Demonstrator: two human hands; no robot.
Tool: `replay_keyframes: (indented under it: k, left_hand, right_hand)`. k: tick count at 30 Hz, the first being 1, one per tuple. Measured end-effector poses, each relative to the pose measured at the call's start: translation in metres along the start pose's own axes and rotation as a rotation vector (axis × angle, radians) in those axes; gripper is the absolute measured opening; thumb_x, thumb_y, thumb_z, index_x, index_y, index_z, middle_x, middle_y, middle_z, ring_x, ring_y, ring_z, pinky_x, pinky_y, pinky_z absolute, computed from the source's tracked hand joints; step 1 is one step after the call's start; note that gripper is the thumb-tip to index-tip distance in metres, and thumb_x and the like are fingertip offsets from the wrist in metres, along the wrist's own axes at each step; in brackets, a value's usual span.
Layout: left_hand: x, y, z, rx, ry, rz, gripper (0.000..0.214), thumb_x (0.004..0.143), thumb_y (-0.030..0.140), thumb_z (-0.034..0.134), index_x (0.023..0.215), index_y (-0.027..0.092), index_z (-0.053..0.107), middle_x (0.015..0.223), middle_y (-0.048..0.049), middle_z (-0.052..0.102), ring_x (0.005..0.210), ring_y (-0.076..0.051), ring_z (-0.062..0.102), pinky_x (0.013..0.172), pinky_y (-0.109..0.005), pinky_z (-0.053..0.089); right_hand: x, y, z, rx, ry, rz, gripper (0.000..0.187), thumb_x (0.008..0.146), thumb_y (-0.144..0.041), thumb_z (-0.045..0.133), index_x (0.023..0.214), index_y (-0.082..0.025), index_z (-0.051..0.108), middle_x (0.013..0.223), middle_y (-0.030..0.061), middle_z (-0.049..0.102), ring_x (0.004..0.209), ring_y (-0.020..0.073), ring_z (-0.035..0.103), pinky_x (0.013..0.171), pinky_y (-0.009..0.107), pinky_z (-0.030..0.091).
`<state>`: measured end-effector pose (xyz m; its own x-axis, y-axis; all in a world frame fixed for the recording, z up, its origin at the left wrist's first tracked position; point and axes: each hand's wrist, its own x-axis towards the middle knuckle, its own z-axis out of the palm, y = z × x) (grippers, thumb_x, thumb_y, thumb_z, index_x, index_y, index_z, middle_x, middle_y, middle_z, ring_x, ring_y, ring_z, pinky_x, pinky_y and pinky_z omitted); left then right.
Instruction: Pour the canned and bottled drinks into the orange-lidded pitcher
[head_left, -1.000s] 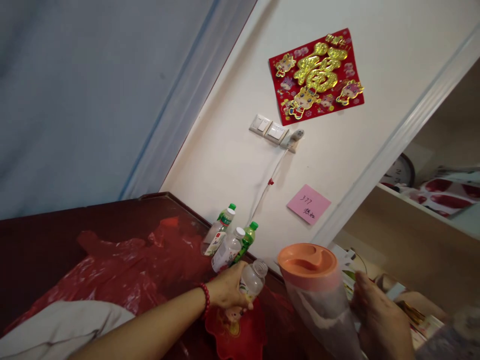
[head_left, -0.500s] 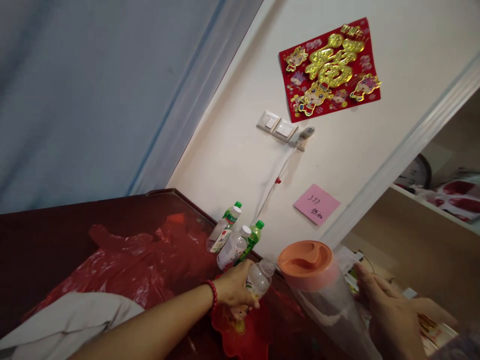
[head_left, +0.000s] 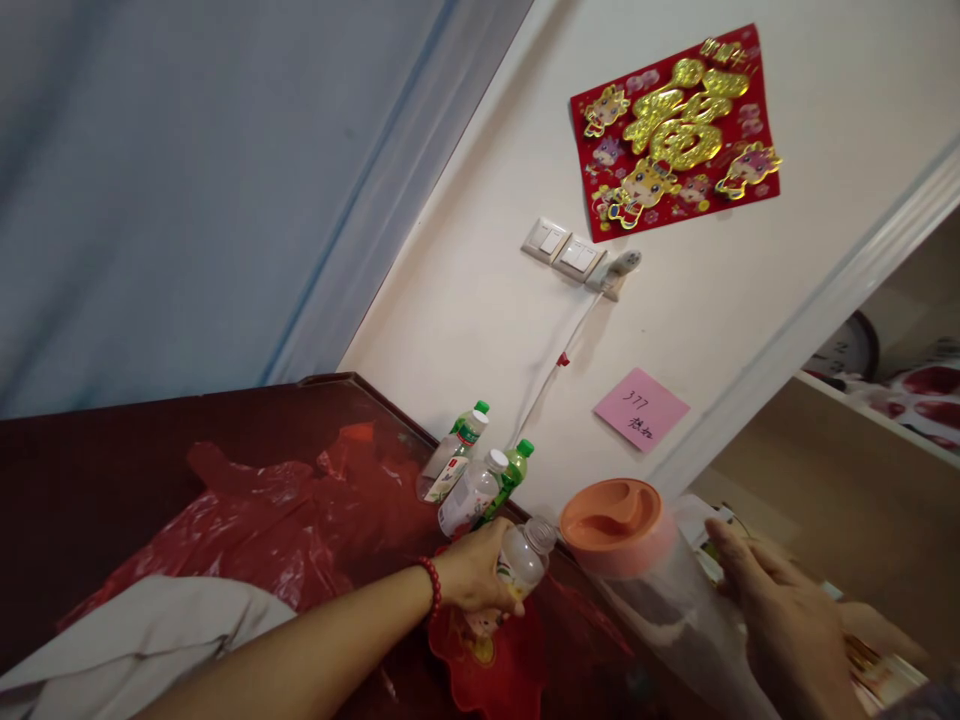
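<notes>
My left hand [head_left: 480, 570], a red bead bracelet at its wrist, is closed around a clear plastic bottle [head_left: 526, 552] with no cap. The bottle stands tilted over a red tray [head_left: 499, 670] with a cartoon print. To its right is a tall translucent pitcher [head_left: 675, 610] with an orange lid [head_left: 611, 515], leaning in view. My right hand [head_left: 787, 620] is curled at the pitcher's right side, thumb up; its grip on the handle is partly hidden. Beside my left hand are white-capped bottles [head_left: 472, 495] and green-capped bottles [head_left: 514, 475].
A crumpled red plastic bag [head_left: 277, 520] lies on the dark red table [head_left: 97, 470]. A white cable [head_left: 551, 375] runs down the wall from a plug. A pink note [head_left: 641, 410] is stuck there. Shelves [head_left: 825, 450] holding various items stand at right.
The whole view has shifted slightly, so most things sit a little further right. Both hands keep their hold, and the bottle and pitcher stay nearly in place.
</notes>
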<state>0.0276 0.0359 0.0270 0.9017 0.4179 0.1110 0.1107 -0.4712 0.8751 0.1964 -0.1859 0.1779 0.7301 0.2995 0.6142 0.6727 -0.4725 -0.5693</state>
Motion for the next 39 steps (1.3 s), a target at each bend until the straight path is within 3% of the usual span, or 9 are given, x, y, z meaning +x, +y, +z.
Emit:
replay_keyframes:
  k: [5, 9, 13, 17, 23, 30, 39]
  left_hand:
    - [0.000, 0.000, 0.000, -0.008, 0.000, 0.028, 0.076, 0.054, 0.033, 0.094, 0.118, 0.019, 0.055, 0.115, -0.0073, 0.068, 0.104, -0.030, 0.065, 0.090, -0.040, 0.051]
    - [0.001, -0.001, 0.000, 0.001, 0.008, 0.018, 0.078, 0.052, 0.034, 0.094, 0.117, 0.019, 0.054, 0.118, -0.0083, 0.067, 0.106, -0.031, 0.064, 0.090, -0.040, 0.051]
    - [0.002, -0.002, 0.001, 0.004, 0.010, 0.028, 0.078, 0.052, 0.034, 0.094, 0.117, 0.019, 0.055, 0.117, -0.0079, 0.067, 0.106, -0.031, 0.064, 0.091, -0.041, 0.052]
    - [0.003, -0.005, 0.001, -0.006, 0.004, 0.034, 0.079, 0.052, 0.035, 0.095, 0.118, 0.018, 0.055, 0.119, -0.0085, 0.066, 0.109, -0.032, 0.064, 0.093, -0.042, 0.051]
    - [0.005, -0.008, 0.003, -0.016, 0.012, 0.051, 0.074, 0.053, 0.032, 0.093, 0.115, 0.021, 0.054, 0.115, -0.0055, 0.067, 0.105, -0.030, 0.065, 0.088, -0.039, 0.051]
    - [0.006, -0.009, 0.004, -0.016, 0.014, 0.051, 0.072, 0.052, 0.029, 0.093, 0.114, 0.021, 0.056, 0.110, -0.0049, 0.068, 0.102, -0.029, 0.065, 0.089, -0.040, 0.051]
    - [0.009, -0.012, 0.006, -0.021, 0.014, 0.059, 0.078, 0.050, 0.034, 0.094, 0.117, 0.019, 0.056, 0.116, -0.0078, 0.067, 0.106, -0.032, 0.064, 0.092, -0.043, 0.051]
  right_hand:
    - [0.000, -0.008, 0.000, -0.016, -0.003, 0.061, 0.067, 0.063, -0.083, 0.058, 0.080, -0.020, 0.074, 0.066, 0.0025, 0.065, 0.067, 0.0272, 0.059, 0.066, 0.037, 0.041]
    - [-0.003, -0.014, 0.000, -0.046, -0.014, 0.093, 0.069, 0.060, -0.085, 0.056, 0.076, -0.020, 0.073, 0.057, 0.0019, 0.060, 0.065, 0.0266, 0.057, 0.062, 0.036, 0.039]
    - [-0.007, -0.019, 0.000, 0.017, 0.019, 0.086, 0.063, 0.068, -0.080, 0.061, 0.082, -0.021, 0.074, 0.057, -0.0001, 0.060, 0.068, 0.0250, 0.056, 0.064, 0.033, 0.040]
    - [-0.006, -0.019, 0.000, 0.033, 0.003, 0.123, 0.065, 0.060, -0.082, 0.065, 0.080, -0.021, 0.075, 0.059, 0.0003, 0.063, 0.067, 0.0248, 0.056, 0.063, 0.033, 0.039]
    - [-0.008, -0.019, 0.002, 0.012, 0.028, 0.078, 0.059, 0.071, -0.080, 0.062, 0.077, -0.023, 0.073, 0.056, -0.0006, 0.060, 0.065, 0.0230, 0.053, 0.062, 0.033, 0.035]
    - [0.001, -0.006, 0.004, -0.002, 0.037, 0.065, 0.063, 0.066, -0.085, 0.063, 0.072, -0.023, 0.073, 0.057, -0.0005, 0.060, 0.062, 0.0227, 0.052, 0.062, 0.034, 0.036]
    - [-0.002, -0.011, 0.001, 0.014, 0.029, 0.068, 0.063, 0.066, -0.084, 0.065, 0.074, -0.023, 0.074, 0.054, 0.0004, 0.060, 0.063, 0.0241, 0.054, 0.061, 0.034, 0.038]
